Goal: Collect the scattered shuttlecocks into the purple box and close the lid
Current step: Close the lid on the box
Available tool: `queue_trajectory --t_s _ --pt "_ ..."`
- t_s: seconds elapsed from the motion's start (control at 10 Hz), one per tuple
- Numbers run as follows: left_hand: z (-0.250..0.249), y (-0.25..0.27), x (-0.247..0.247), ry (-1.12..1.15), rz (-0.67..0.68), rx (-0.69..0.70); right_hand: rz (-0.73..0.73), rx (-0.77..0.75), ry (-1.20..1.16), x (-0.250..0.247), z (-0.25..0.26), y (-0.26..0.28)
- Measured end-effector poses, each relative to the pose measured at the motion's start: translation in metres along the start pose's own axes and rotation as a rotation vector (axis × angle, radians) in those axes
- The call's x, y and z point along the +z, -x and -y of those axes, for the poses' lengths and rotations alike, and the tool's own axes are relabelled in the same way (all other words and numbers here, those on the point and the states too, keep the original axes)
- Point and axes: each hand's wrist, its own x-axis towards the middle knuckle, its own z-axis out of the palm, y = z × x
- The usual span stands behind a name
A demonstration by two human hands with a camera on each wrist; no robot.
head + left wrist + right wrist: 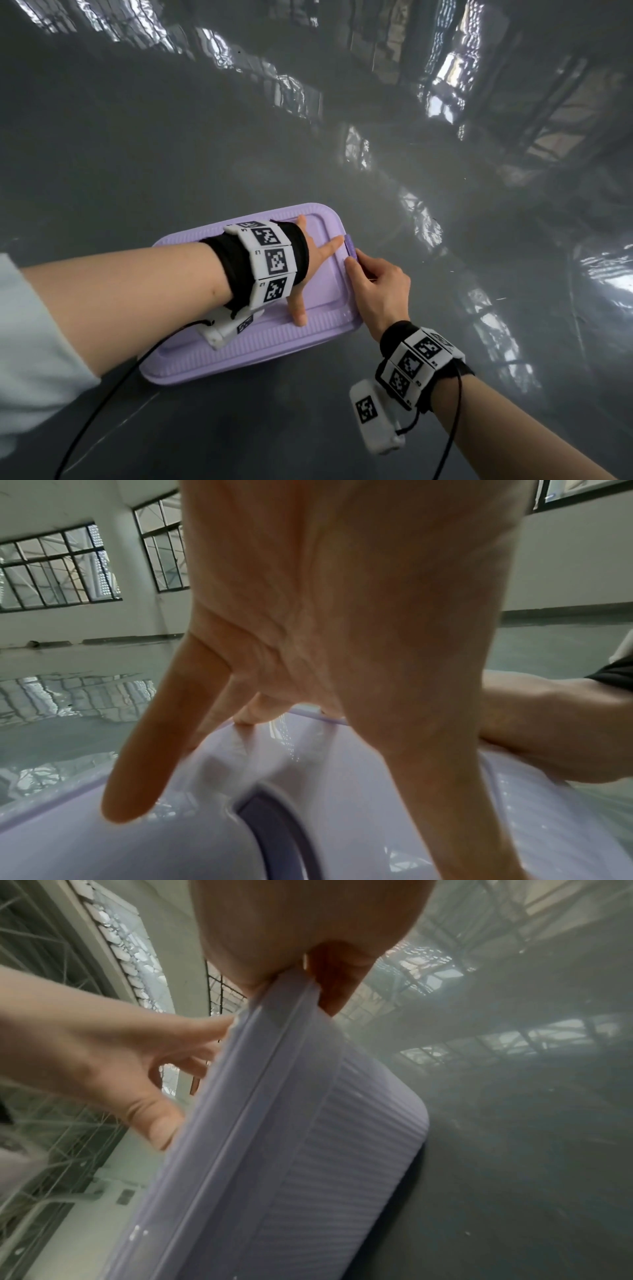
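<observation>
The purple box [239, 346] stands on the glossy grey floor with its lid [329, 294] lying flat on top. My left hand [315, 267] presses down on the lid with fingers spread and straight; the left wrist view shows these fingers [143, 764] touching the lid [154, 853]. My right hand [356, 267] pinches the lid's right edge just below a darker purple latch tab [351, 245]. In the right wrist view the thumb and a finger [335, 982] clamp that rim above the ribbed box wall [359, 1137]. No shuttlecock is in view.
A shiny grey floor [171, 137] reflecting windows surrounds the box on all sides. Black cables [102, 394] trail from both wrist cameras. White walls with dark-framed windows [58, 569] stand far off.
</observation>
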Motion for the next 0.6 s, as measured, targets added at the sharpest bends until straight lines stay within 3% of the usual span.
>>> queue_trajectory --t_s 0.2,0.4,0.6 --pt "0.003 -0.001 0.004 0.026 -0.006 -0.008 -0.005 -0.08 0.097 0.006 -0.001 0.004" --pt "0.009 0.002 0.007 0.049 -0.032 0.022 0.119 -0.095 0.175 0.004 0.001 0.008" --pt "0.012 0.023 0.015 0.133 -0.099 0.025 0.265 -0.06 0.434 -0.015 0.026 0.004"
